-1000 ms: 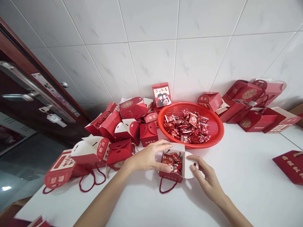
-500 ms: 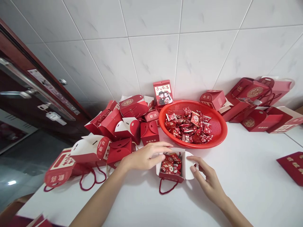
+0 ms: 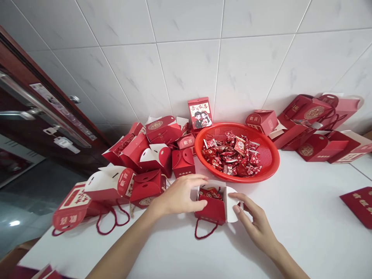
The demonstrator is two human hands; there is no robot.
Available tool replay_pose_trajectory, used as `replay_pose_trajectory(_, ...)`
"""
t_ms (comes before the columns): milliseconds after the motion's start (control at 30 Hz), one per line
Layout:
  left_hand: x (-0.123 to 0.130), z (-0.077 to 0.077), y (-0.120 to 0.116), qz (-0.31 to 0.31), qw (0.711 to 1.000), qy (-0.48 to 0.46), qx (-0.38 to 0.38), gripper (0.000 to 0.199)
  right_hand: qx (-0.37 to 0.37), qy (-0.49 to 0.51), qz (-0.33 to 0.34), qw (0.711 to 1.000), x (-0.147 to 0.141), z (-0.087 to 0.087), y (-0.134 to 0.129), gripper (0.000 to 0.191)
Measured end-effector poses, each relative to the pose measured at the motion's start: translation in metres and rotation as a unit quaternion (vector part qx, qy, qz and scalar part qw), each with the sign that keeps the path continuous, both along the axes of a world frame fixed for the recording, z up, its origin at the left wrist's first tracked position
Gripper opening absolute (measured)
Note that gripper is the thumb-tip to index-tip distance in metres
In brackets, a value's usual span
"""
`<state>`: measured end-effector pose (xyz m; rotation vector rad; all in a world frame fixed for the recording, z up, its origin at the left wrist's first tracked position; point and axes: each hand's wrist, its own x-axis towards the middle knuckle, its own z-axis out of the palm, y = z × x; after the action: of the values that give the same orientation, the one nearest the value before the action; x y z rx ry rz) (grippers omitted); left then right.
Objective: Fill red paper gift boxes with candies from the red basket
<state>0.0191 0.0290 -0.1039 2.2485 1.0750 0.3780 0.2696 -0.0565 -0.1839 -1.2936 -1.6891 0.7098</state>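
A small red candy box with a white inside and a dark red cord handle sits on the white table, with red-wrapped candies partly showing in it. Its front flap is folded inward over part of them. My left hand is curved around the box's left side, thumb on the front flap and fingers by the back edge. On the right, my right hand grips the white inner face of the side flap between thumb and fingers.
A red plastic basket of wrapped candies stands behind the box. Several red gift boxes crowd the left, and more boxes stand at the right against the tiled wall. A dark red box lies near the right edge. A door with keys is at left.
The box's front red flap has been folded inward, covering part of the candies. My left thumb has moved down onto that flap. My right hand stays at the side flap.
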Motion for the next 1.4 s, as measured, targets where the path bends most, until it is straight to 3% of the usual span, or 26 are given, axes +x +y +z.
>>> replay_pose_trajectory(100, 0.013, -0.002, -0.012, 0.028, 1.0, -0.008, 0.009, 0.026, 0.009, -0.006, -0.004, 1.0, 0.0, 0.0, 0.0, 0.027)
replay_pose_trajectory(200, 0.02, -0.009, -0.019, 0.029, 0.999, -0.03, 0.023, 0.022, 0.015, -0.012, -0.008, 1.0, 0.001, 0.002, 0.0, 0.026)
replay_pose_trajectory(433, 0.012, -0.019, -0.02, -0.035, 0.99, -0.093, 0.097, 0.011, 0.015, -0.008, 0.003, 1.0, 0.0, 0.003, -0.001, 0.026)
replay_pose_trajectory(633, 0.002, -0.013, -0.018, -0.076, 0.982, -0.077, 0.153, 0.022, 0.026, -0.007, 0.008, 1.0, -0.002, 0.003, -0.002, 0.024)
replay_pose_trajectory(733, -0.002, -0.012, -0.018, -0.086, 0.983, -0.088, 0.139, 0.029, 0.028, -0.013, 0.008, 1.0, -0.002, 0.004, -0.002, 0.024)
replay_pose_trajectory(1000, -0.013, -0.023, -0.018, -0.068, 0.986, -0.142, 0.061, 0.024, 0.031, -0.021, 0.015, 0.999, -0.002, 0.002, -0.003, 0.025)
replay_pose_trajectory(1200, -0.007, -0.023, -0.017, -0.099, 0.981, -0.118, 0.122, 0.031, 0.081, -0.038, 0.03, 0.996, -0.002, -0.003, -0.001, 0.041)
replay_pose_trajectory(1400, 0.007, -0.025, -0.02, -0.082, 0.984, -0.084, 0.135, 0.036, 0.078, 0.014, 0.046, 0.996, -0.004, -0.008, -0.003, 0.053)
